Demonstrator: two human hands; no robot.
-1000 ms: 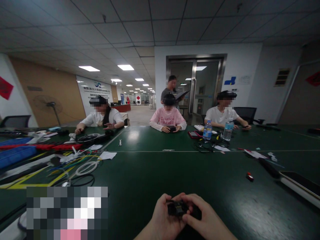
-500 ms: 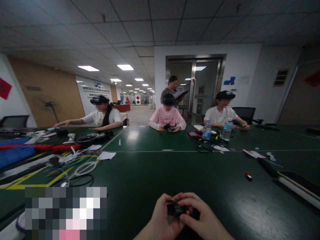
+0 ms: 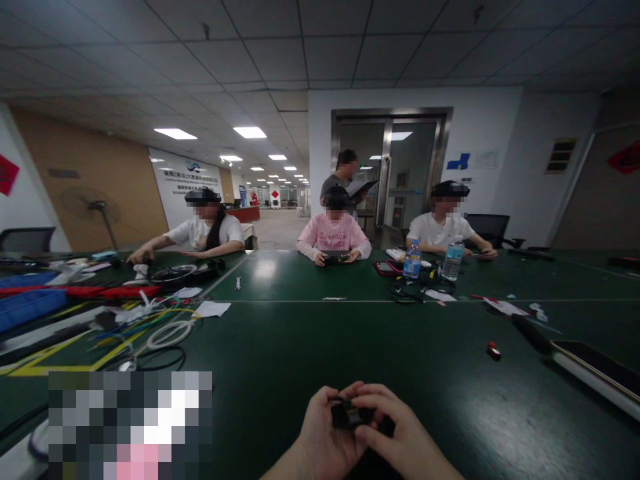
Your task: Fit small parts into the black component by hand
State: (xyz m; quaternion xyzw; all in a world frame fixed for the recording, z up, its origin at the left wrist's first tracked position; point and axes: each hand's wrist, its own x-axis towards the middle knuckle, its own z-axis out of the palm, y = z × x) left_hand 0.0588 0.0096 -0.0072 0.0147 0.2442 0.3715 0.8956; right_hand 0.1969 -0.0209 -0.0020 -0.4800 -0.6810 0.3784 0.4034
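Note:
Low in the head view, a small black object [image 3: 345, 415] with a blocky, partly hollow look sits between my two hands above the green table [image 3: 280, 353]. My left hand [image 3: 323, 430] cups it from the left and below, with the fingers curled behind it. From the right, my right hand [image 3: 393, 423] pinches its other side between thumb and fingers. Fingers cover part of the object, and its exact kind cannot be made out. Both hands are closed on it.
A small red-and-black item [image 3: 493, 351] lies to the right, near a long flat white-edged device [image 3: 595, 370]. Tangled cables [image 3: 170, 335] and blue trays [image 3: 33, 310] crowd the left. Two water bottles [image 3: 413, 260] stand farther off. Several people sit or stand across the table.
The black object has turned slightly in my hands, and both hands have shifted a little left. Across the table, the person at left has drawn the reaching arm inward.

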